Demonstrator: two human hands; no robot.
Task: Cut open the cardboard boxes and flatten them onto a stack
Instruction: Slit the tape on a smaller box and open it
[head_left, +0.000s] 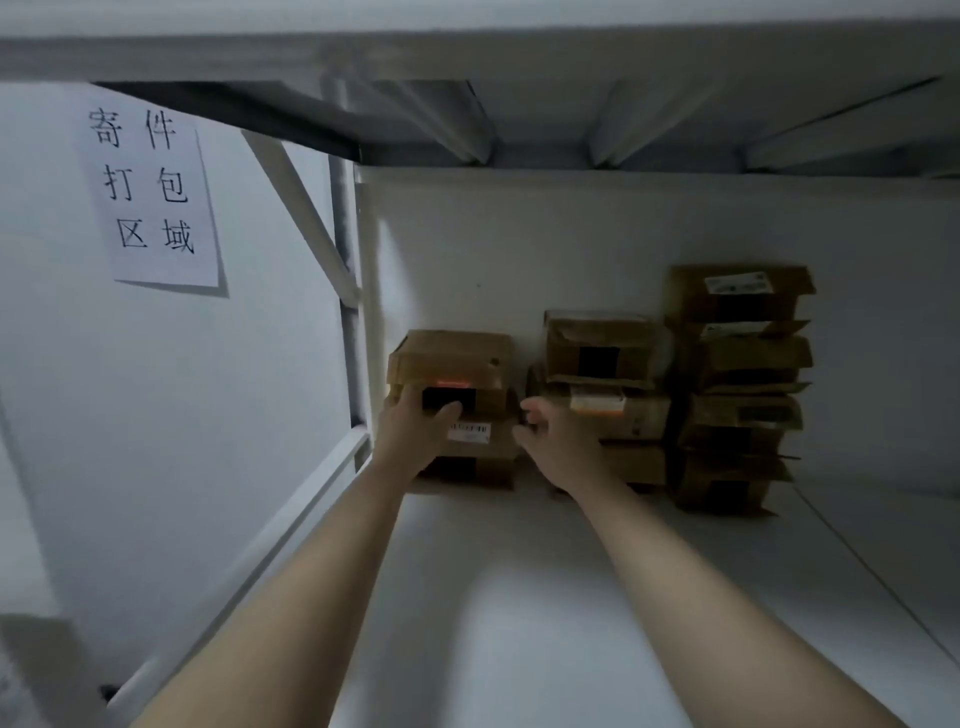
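Fingers of the left hand (415, 434) appear to clasp the left box stack (457, 358) at centre frame (on the shelf (519, 597)); right hand (553, 441), fingers spread, hovers at its opposite side, likely for a two-handed lift.

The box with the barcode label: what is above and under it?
On it sits a box with a black patch, then a top box. Under it lies a bottom box on the white shelf. The left hand hides its left part.
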